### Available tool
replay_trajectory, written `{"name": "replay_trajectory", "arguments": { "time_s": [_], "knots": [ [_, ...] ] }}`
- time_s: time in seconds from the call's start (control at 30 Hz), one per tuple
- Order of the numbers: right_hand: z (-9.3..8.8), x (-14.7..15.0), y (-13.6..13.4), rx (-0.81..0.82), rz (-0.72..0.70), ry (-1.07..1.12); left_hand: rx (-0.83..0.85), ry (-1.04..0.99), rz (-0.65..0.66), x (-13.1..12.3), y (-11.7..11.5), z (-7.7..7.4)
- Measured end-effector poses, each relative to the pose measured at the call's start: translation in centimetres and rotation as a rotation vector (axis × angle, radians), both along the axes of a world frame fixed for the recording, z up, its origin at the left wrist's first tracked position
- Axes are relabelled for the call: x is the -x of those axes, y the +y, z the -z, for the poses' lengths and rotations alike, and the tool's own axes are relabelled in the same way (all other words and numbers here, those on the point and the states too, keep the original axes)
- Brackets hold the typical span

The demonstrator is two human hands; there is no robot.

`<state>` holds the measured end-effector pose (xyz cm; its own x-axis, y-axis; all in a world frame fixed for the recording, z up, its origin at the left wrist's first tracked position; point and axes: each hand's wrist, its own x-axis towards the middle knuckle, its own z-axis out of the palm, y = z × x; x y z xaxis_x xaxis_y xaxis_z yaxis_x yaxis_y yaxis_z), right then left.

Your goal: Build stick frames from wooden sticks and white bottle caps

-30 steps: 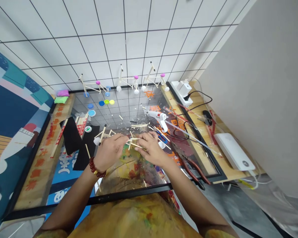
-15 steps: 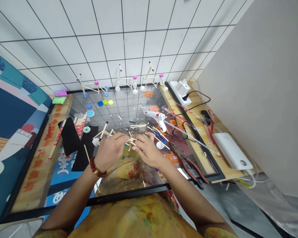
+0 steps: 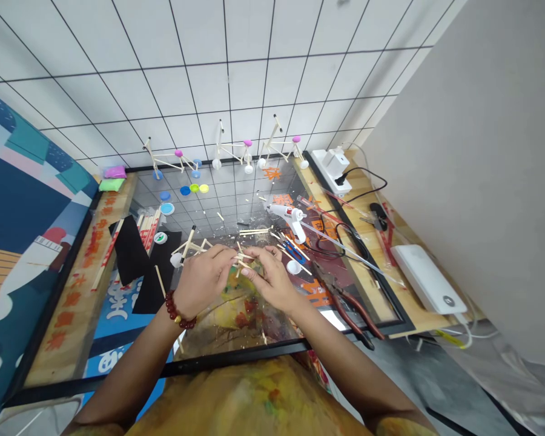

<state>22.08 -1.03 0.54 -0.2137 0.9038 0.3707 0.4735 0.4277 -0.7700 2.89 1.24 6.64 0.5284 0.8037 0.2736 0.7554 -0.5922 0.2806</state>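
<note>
White tiled wall point(image 3: 204, 79) rises behind the bench point(image 3: 236, 361), and three stick models point(image 3: 247, 143) with pink tops stand along its far edge. Near the middle, I have the fingertips of my left hand point(image 3: 202, 275) clamped on a small stick frame point(image 3: 241, 261). My right hand point(image 3: 272, 278) meets it from the right, thumb and forefinger parted beside it; whether they grip it I cannot tell. Another stick model point(image 3: 189, 242) sits just beyond my left hand. Black strips point(image 3: 129, 251) lie left, a white glue gun point(image 3: 288, 214) and pliers point(image 3: 332, 287) right.
</note>
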Motion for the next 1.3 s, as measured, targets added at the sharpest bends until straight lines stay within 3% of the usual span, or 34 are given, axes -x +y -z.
{"name": "replay_trajectory", "arguments": {
  "time_s": [0.17,0.33,0.37,0.43,0.5,0.53,0.6,0.7,0.77,1.07,1.3],
  "knots": [
    [0.3,0.0,0.3,0.003,-0.004,0.019,-0.138,-0.104,0.025,-0.1,-0.3,0.1],
    [0.6,-0.4,0.5,0.009,0.016,0.021,-0.398,-0.339,0.146,3.1,-3.9,1.5],
    [0.7,-0.5,0.5,0.010,0.013,0.020,-0.385,-0.385,0.110,4.1,-4.5,1.9],
    [0.7,-0.6,0.4,0.010,0.004,0.017,-0.432,-0.516,-0.141,5.7,-4.6,2.7],
    [0.7,-0.6,0.4,-0.001,-0.002,0.016,-0.360,-0.531,-0.310,6.7,-3.4,3.2],
    [0.6,-0.5,0.4,-0.011,-0.003,0.017,-0.268,-0.554,-0.299,6.9,-2.5,3.2],
    [0.5,-0.3,0.3,-0.035,-0.003,0.022,-0.093,-0.559,-0.141,6.8,-0.2,3.0],
    [0.3,0.0,0.2,-0.063,-0.013,0.020,0.036,-0.480,0.092,5.9,2.5,2.5],
    [0.2,0.1,0.1,-0.075,-0.012,0.014,0.087,-0.460,0.174,5.2,3.3,2.3],
    [-0.2,-0.4,-0.1,-0.060,0.082,0.073,0.217,-0.409,0.226,4.2,3.0,1.2],
    [-0.2,-0.4,0.1,0.068,-0.019,0.195,0.158,-0.356,0.197,4.7,3.1,1.0]
  ]
}}
